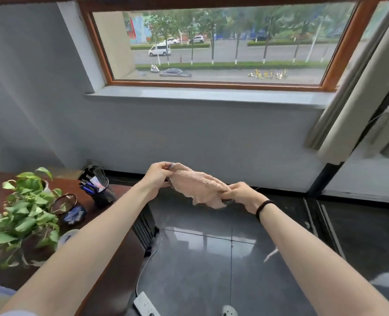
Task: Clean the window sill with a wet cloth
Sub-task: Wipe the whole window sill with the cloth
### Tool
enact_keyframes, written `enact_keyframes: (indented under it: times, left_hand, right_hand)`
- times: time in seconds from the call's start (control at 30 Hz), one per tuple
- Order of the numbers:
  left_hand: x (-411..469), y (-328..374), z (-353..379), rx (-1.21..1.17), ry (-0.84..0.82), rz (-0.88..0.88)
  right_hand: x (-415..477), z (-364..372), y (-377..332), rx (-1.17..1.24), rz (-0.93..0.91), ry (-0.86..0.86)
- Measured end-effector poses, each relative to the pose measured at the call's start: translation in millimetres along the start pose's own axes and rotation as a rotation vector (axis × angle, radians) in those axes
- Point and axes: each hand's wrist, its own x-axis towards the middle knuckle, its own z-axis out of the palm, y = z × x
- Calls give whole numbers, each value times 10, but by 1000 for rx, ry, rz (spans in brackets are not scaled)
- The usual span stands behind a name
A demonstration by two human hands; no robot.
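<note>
While both the left hand (156, 176) and right hand (240, 193) pinch the pink cloth (198, 187), drips may hit the power strip (146, 305) near below, before reaching the far window sill (202, 94).

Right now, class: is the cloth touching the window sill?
Apart. The head view shows the cloth held up below the window sill, with bare wall between them.

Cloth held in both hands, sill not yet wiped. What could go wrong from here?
1. The cloth, gripped by the left hand and right hand above the glossy floor, may drip and wet the nearby power strip or leave slippery tiles.
2. The open window sash juts into the room at the right end of the window sill; an arm might knock it.
</note>
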Motion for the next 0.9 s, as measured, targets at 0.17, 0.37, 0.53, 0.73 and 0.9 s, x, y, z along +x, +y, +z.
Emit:
enact_keyframes:
  times: [0.17, 0.37, 0.53, 0.73, 0.9]
  left_hand:
    - [411, 141, 385, -49, -37, -13]
    - [733, 131, 650, 1, -71, -1]
    - [994, 55, 817, 92, 198, 18]
    - [1304, 123, 984, 132, 286, 10]
    - [1709, 85, 909, 474, 246, -16]
  right_hand:
    - [315, -618, 161, 268, 80, 84]
    - [668, -1113, 177, 155, -86, 267]
    - [960, -1217, 85, -244, -202, 545]
    - [1153, -1301, 58, -248, -157, 582]
    - [1320, -1406, -106, -99, -199, 649]
